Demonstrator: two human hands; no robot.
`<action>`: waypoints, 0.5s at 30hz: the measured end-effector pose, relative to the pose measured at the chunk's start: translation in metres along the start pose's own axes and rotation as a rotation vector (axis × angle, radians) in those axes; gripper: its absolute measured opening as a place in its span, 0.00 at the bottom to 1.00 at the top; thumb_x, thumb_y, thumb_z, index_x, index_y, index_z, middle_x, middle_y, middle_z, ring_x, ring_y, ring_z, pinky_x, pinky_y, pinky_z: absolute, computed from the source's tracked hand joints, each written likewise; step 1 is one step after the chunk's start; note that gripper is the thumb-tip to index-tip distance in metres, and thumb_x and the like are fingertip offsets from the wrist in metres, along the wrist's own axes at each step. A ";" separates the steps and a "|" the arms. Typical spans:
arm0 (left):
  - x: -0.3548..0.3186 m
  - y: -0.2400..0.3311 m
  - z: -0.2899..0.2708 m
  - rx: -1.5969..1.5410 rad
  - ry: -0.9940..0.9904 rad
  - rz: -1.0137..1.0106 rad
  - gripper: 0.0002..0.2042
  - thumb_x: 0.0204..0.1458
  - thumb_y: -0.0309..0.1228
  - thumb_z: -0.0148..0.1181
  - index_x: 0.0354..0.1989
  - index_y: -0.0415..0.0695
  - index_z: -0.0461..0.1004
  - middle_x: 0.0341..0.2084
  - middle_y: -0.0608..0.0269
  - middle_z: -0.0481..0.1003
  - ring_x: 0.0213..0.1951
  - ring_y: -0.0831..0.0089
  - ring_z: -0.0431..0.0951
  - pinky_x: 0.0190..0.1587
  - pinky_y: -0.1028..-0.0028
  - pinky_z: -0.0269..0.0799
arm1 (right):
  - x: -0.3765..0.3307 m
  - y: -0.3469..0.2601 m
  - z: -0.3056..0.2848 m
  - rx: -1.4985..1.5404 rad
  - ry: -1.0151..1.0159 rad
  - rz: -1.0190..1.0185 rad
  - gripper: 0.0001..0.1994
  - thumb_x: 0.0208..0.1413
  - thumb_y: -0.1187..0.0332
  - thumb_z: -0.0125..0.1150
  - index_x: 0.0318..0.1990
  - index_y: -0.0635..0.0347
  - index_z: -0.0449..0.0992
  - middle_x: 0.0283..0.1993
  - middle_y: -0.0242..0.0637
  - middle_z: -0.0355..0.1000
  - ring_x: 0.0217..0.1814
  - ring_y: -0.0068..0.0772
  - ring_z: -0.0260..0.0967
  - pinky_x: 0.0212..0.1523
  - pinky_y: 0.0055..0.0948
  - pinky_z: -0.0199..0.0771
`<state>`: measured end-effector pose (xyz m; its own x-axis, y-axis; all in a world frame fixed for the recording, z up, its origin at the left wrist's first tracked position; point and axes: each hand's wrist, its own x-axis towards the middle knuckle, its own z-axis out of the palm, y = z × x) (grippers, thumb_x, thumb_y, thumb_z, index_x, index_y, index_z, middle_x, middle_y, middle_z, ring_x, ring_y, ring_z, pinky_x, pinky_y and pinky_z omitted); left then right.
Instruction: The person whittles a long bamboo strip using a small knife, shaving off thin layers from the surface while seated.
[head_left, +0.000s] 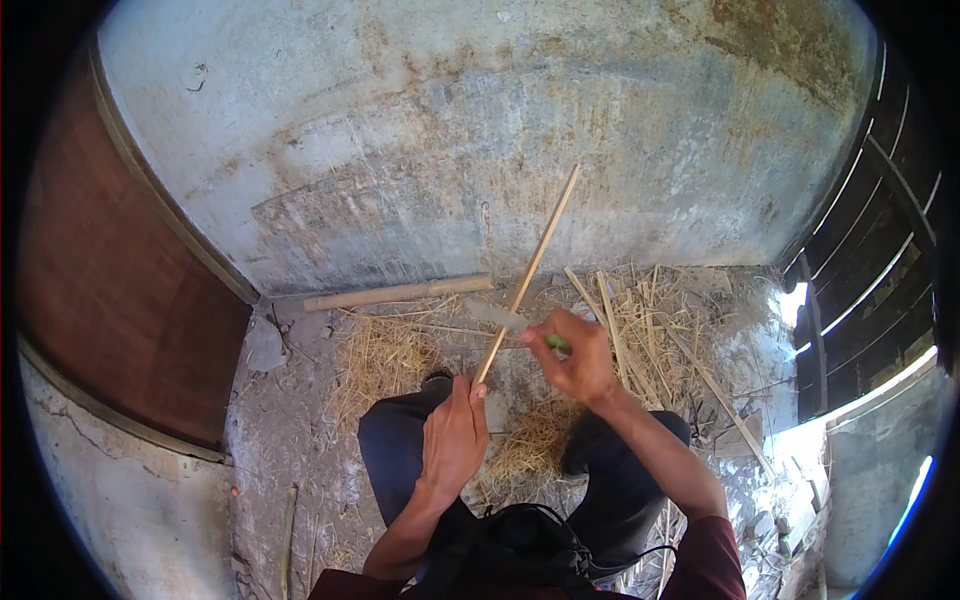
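Note:
My left hand [456, 435] is closed round the lower end of a long, thin bamboo strip [541, 247], which slants up and away to the right. In my right hand [580, 357] is a knife [493, 314] with a green handle, its fingers wrapped round that handle. The pale blade points left and lies across the strip a little above my left hand; whether its edge touches the strip I cannot tell. Beneath the hands, a heap of straw-coloured shavings [530, 442] lies on the floor between my knees.
A bamboo pole [400, 293] lies along the foot of the stained wall [480, 130]. More shavings [380, 365] are at the left, and several split strips [707, 382] lie at the right. A brown door panel [130, 260] stands left, dark slatted boards [870, 260] right.

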<state>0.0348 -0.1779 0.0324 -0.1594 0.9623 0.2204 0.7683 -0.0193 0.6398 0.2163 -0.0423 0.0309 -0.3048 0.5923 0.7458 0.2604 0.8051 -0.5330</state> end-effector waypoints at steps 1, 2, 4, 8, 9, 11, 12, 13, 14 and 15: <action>-0.003 -0.002 0.001 0.010 -0.024 -0.025 0.11 0.76 0.34 0.46 0.50 0.37 0.68 0.27 0.35 0.78 0.32 0.30 0.79 0.33 0.39 0.71 | 0.003 0.002 -0.003 -0.047 0.022 0.077 0.08 0.60 0.68 0.75 0.33 0.57 0.81 0.31 0.36 0.79 0.27 0.44 0.80 0.25 0.38 0.74; -0.004 -0.003 0.002 0.020 -0.050 -0.046 0.11 0.76 0.34 0.45 0.49 0.38 0.68 0.26 0.36 0.78 0.32 0.30 0.79 0.33 0.39 0.71 | 0.003 0.002 -0.003 -0.048 0.023 0.078 0.08 0.60 0.68 0.75 0.33 0.57 0.81 0.31 0.36 0.79 0.27 0.44 0.80 0.25 0.38 0.74; -0.008 -0.004 0.002 0.007 -0.036 -0.043 0.11 0.76 0.34 0.45 0.48 0.38 0.67 0.26 0.36 0.77 0.31 0.30 0.79 0.33 0.39 0.71 | 0.001 0.002 -0.003 -0.085 -0.009 0.026 0.08 0.60 0.68 0.75 0.33 0.58 0.81 0.30 0.37 0.80 0.27 0.43 0.80 0.25 0.39 0.73; -0.009 -0.003 0.000 -0.009 -0.026 -0.015 0.11 0.76 0.34 0.46 0.47 0.38 0.67 0.26 0.35 0.77 0.31 0.30 0.79 0.33 0.40 0.71 | 0.000 0.006 -0.004 -0.063 -0.028 0.044 0.08 0.60 0.69 0.76 0.33 0.58 0.81 0.31 0.38 0.80 0.26 0.43 0.79 0.24 0.39 0.72; -0.010 -0.004 -0.001 -0.009 -0.024 -0.015 0.11 0.76 0.34 0.46 0.47 0.38 0.67 0.26 0.35 0.77 0.31 0.30 0.79 0.33 0.40 0.71 | 0.001 0.004 -0.004 -0.037 -0.014 0.035 0.10 0.60 0.69 0.76 0.32 0.60 0.80 0.29 0.40 0.78 0.25 0.42 0.76 0.25 0.38 0.70; -0.012 -0.005 -0.003 -0.011 -0.033 -0.031 0.11 0.76 0.34 0.46 0.47 0.38 0.67 0.26 0.36 0.77 0.32 0.31 0.79 0.33 0.40 0.71 | 0.002 0.005 -0.004 -0.013 0.003 0.024 0.11 0.60 0.69 0.77 0.31 0.62 0.79 0.27 0.41 0.76 0.24 0.40 0.74 0.25 0.36 0.69; -0.014 -0.005 -0.003 -0.011 -0.032 -0.029 0.11 0.76 0.34 0.46 0.47 0.38 0.67 0.26 0.36 0.77 0.32 0.31 0.79 0.33 0.40 0.71 | 0.002 0.010 -0.005 -0.023 0.010 0.059 0.10 0.60 0.68 0.76 0.32 0.61 0.79 0.28 0.41 0.77 0.24 0.42 0.75 0.26 0.37 0.70; -0.016 -0.005 -0.003 -0.009 -0.028 -0.019 0.11 0.76 0.34 0.46 0.47 0.38 0.67 0.26 0.36 0.77 0.32 0.31 0.79 0.34 0.40 0.71 | 0.003 0.014 -0.007 -0.032 0.017 0.093 0.09 0.60 0.68 0.76 0.33 0.60 0.80 0.28 0.41 0.78 0.25 0.45 0.76 0.26 0.38 0.71; -0.019 -0.006 -0.003 -0.007 -0.024 -0.011 0.11 0.76 0.34 0.46 0.47 0.38 0.68 0.25 0.37 0.77 0.32 0.31 0.79 0.34 0.40 0.72 | 0.005 0.016 -0.010 -0.032 0.017 0.092 0.09 0.60 0.68 0.76 0.33 0.60 0.80 0.28 0.41 0.78 0.25 0.45 0.76 0.26 0.38 0.71; -0.021 -0.006 -0.003 -0.007 -0.022 -0.012 0.11 0.76 0.34 0.46 0.47 0.38 0.68 0.25 0.37 0.77 0.32 0.31 0.79 0.34 0.40 0.72 | 0.008 0.018 -0.013 -0.027 0.032 0.115 0.10 0.61 0.68 0.76 0.33 0.61 0.80 0.28 0.42 0.78 0.25 0.45 0.75 0.26 0.39 0.71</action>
<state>0.0315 -0.1989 0.0258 -0.1547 0.9682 0.1967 0.7619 -0.0098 0.6476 0.2300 -0.0234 0.0328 -0.2423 0.6791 0.6929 0.3171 0.7304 -0.6049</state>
